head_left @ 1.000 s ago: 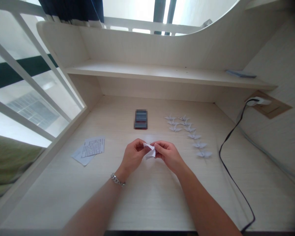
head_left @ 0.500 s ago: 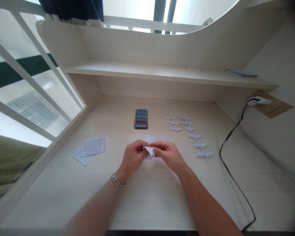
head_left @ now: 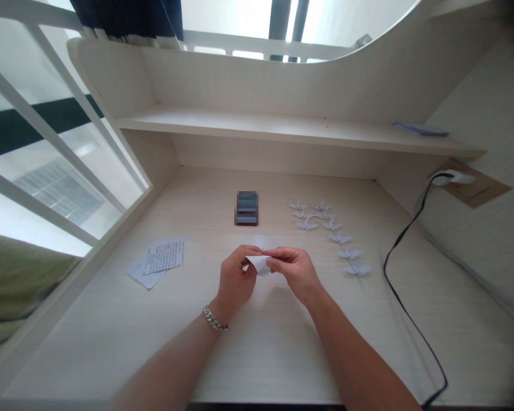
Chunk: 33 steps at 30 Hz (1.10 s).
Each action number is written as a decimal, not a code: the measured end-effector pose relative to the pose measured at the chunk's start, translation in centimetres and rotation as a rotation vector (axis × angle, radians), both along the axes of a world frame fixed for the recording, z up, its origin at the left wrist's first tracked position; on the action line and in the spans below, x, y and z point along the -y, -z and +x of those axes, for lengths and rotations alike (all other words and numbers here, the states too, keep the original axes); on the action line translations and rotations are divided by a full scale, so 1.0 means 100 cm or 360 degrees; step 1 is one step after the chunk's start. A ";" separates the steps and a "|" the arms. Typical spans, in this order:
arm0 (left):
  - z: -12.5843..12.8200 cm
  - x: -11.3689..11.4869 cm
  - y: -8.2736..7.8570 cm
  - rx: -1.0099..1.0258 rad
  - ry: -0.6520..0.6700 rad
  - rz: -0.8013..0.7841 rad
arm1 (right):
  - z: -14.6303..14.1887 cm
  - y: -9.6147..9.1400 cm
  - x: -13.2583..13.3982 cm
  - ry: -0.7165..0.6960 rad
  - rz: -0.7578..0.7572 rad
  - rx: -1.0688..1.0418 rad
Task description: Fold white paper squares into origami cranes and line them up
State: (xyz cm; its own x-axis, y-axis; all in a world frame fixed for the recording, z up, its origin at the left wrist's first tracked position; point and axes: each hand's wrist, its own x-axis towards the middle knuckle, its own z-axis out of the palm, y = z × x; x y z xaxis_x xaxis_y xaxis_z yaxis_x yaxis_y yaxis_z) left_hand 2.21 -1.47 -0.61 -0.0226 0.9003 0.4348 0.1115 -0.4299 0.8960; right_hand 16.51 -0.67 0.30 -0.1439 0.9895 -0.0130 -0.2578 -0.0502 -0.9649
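Observation:
Between my two hands is a small folded piece of white paper (head_left: 259, 264), held just over the desk (head_left: 265, 348). My left hand (head_left: 239, 274), with a silver chain bracelet (head_left: 215, 318) on its wrist, pinches the paper's left side. The thumb and fingers of my right hand (head_left: 294, 268) close on its right edge. Part of the paper is hidden behind the fingers. To the right, several white folded paper cranes (head_left: 340, 237) lie in a curved double line.
Printed sheets (head_left: 164, 256) overlap at the left. A small dark pixelated block (head_left: 247, 208) lies beyond my hands. A black cable (head_left: 393, 285) runs down the right side from a wall socket (head_left: 475, 181). The shelf (head_left: 248, 127) spans the back.
The paper has turned in my fingers and shows a wider white face. My left wrist has shifted slightly right and lower; my right hand has barely moved.

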 end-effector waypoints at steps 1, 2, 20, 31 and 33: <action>0.000 0.000 0.000 0.0017 0.0006 -0.0047 | 0.001 0.000 0.000 0.0004 -0.0029 -0.0021; 0.000 0.000 -0.001 0.0029 0.0015 -0.0106 | 0.001 0.001 -0.001 -0.0001 -0.0062 -0.0046; -0.002 -0.011 -0.004 0.0464 0.0394 -0.0920 | -0.001 0.010 -0.005 0.0064 -0.0243 -0.0020; -0.003 -0.014 0.004 0.0347 0.0247 -0.0834 | -0.003 0.012 -0.005 0.0062 -0.0085 0.0217; -0.003 -0.015 0.005 0.0342 0.0169 -0.0828 | -0.003 0.008 -0.003 0.0101 -0.0019 0.0305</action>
